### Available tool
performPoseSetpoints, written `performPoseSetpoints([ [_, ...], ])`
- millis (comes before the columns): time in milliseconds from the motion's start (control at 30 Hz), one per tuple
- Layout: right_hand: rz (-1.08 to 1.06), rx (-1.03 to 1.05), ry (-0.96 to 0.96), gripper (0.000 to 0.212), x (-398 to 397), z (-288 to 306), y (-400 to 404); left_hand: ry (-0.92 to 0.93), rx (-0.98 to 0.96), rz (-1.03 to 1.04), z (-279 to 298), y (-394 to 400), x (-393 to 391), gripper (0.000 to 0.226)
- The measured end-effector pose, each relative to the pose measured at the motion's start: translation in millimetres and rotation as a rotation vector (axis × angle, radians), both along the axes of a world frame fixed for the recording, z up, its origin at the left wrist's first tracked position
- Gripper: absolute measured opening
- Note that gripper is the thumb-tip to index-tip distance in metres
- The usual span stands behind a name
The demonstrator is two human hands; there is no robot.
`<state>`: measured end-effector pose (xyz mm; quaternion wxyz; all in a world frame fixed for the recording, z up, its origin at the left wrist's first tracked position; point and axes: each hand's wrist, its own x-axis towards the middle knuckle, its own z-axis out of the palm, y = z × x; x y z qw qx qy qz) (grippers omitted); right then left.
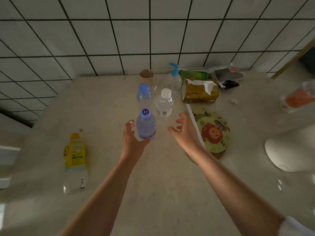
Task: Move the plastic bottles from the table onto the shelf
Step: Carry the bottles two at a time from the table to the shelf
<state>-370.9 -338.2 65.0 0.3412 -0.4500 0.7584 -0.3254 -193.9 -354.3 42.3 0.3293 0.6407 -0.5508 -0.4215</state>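
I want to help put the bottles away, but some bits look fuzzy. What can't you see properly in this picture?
Head view only:
- The shelf: not in frame at all.
- Clear bottle with the blue swirl cap: the left hand covers its base, so a firm grip is unclear.
- Orange-filled clear container: cut by the right edge and blurred.
- Round cartoon-printed plate: partly behind the right hand.
- Lying yellow-labelled plastic bottle: print too small to read.

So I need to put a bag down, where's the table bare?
Bare: the near table between the forearms, and far left, behind the lying yellow-labelled plastic bottle. Crowded: the back wall, around the yellow tissue pack.
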Motion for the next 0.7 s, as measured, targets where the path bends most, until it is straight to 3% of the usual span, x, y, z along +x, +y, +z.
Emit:
performPoseSetpoints([
  [100,0.018,0.005,-0.038,0.084,-5.3,-9.4,-34.3,0.113,-0.031,0.051,-5.8,-10.1,-14.6,0.065],
  [200,0.066,-0.002,-0.082,0.096,-4.1,-22.7,-57.9,0.106,-0.055,0.048,-19.1,-18.1,-15.8,0.070],
  [300,0.079,-0.025,-0.084,0.091,-1.5,-34.5,-71.7,0.016,0.009,-0.024,-31.9,-27.9,-14.5,0.071],
  [400,0.055,-0.046,-0.089,0.077,-4.1,-42.1,-81.6,-0.037,-0.038,0.053,-45.2,-38.8,-21.1,0.071],
  [700,0.049,-0.143,-0.134,0.070,-6.0,-43.7,-71.3,-0.024,-0.047,0.103,-56.7,-39.3,-20.3,0.068],
])
